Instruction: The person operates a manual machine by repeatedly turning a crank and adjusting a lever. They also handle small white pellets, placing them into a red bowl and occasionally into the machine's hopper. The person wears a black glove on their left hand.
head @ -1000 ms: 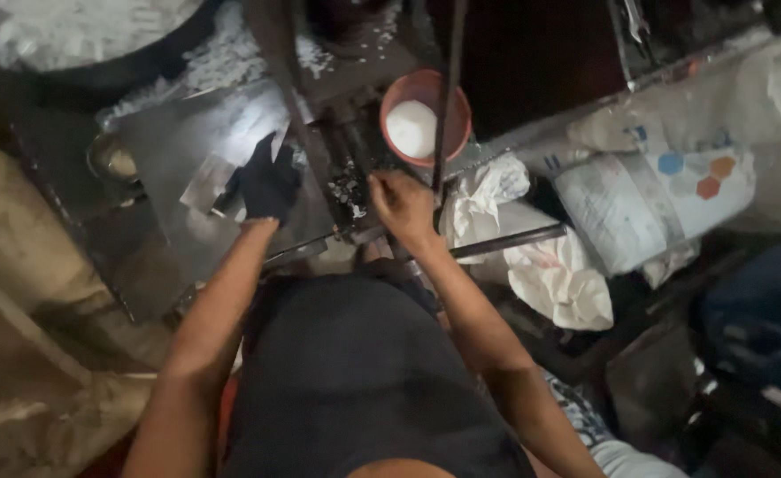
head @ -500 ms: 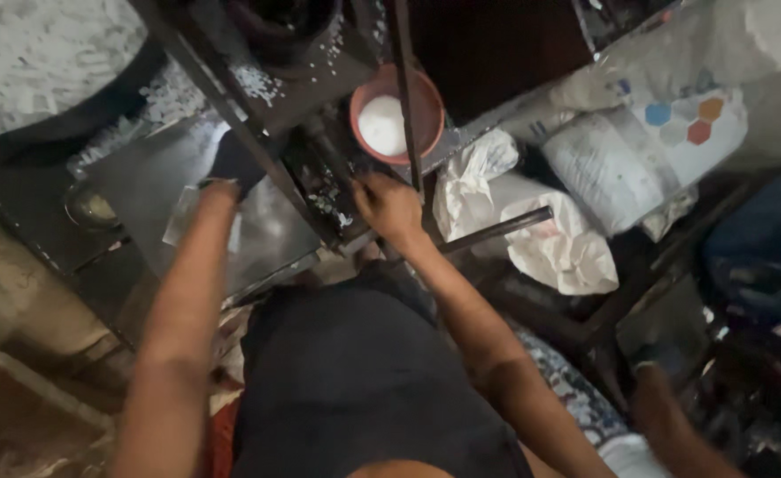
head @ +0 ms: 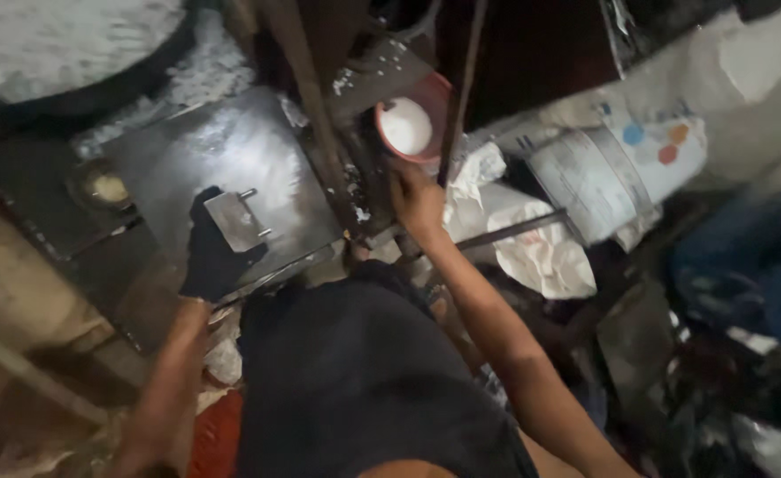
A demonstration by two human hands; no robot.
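My left hand (head: 206,258), in a black glove, lies on the lower edge of a shiny square metal plate (head: 222,150). It holds a small flat metal piece (head: 235,221) with two pins against the plate. Bare and reaching forward, my right hand (head: 417,199) rests on the dark machine frame just below a red bowl of white powder (head: 408,126). Its fingertips are lost in shadow. An upright dark bar (head: 461,88) crosses in front of the bowl.
A slanted wooden post (head: 306,97) runs between plate and bowl. A big round tray of white flakes (head: 45,44) sits top left, with a small dish (head: 103,188) beside the plate. White sacks (head: 541,252) and a printed white bag (head: 611,173) lie right. Dark clutter fills the far right.
My gloved left hand has moved left and back toward me across the metal plate and now holds the small metal piece. The right hand stays below the bowl.
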